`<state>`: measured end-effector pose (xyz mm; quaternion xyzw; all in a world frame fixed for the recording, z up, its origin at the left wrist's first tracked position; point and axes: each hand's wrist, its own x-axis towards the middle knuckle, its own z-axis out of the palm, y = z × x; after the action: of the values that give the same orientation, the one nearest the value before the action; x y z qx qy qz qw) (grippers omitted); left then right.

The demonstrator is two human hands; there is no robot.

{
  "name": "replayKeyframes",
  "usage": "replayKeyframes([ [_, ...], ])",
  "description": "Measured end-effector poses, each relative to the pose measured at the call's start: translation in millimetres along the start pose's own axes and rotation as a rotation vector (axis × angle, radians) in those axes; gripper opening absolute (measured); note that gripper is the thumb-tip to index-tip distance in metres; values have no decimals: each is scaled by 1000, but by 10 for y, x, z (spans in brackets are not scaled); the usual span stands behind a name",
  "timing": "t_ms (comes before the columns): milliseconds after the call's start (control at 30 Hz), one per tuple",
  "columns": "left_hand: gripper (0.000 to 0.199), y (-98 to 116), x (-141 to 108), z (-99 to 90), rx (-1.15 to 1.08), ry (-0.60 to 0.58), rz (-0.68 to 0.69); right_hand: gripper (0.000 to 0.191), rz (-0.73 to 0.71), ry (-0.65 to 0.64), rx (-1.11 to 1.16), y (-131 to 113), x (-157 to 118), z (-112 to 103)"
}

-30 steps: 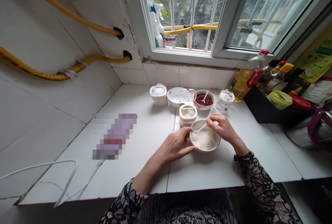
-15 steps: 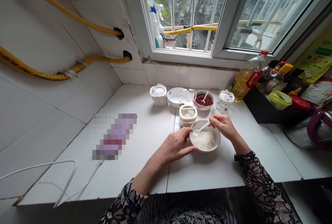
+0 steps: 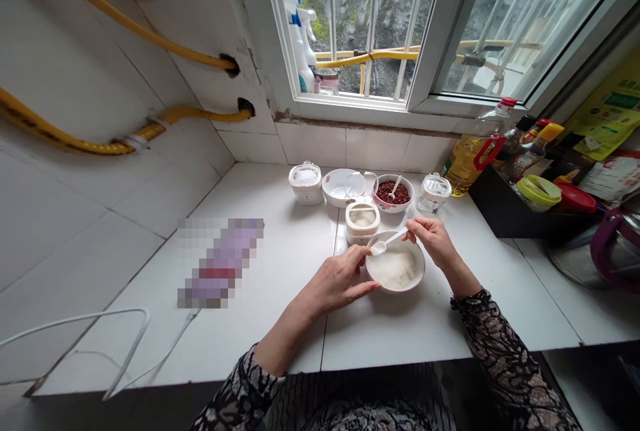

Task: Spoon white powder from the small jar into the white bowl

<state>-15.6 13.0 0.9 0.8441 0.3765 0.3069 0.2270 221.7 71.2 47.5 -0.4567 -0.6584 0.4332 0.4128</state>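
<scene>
Though close, jar (image 3: 358,238) perhaps against bowl (image 3: 419,266).

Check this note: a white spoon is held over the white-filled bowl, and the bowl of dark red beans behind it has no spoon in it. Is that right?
Not quite: in the head view, the bowl of dark red beans does have a small white spoon in it. The rest stands: the held white spoon is over the white-filled bowl.

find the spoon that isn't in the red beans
In the head view, right of centre, the white spoon slants from the right hand over the front bowl, its scoop near the left hand.
</scene>
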Motion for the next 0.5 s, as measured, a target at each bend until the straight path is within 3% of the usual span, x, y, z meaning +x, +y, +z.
replayKeyframes([
  [333, 39, -7, 3, 5, 19, 11, 28, 55, -16, 150, 49, 88, 49, 94],
  [500, 37, -11, 1, 10, 16, -3, 14, 47, -157, 200, -162, 67, 12, 130],
])
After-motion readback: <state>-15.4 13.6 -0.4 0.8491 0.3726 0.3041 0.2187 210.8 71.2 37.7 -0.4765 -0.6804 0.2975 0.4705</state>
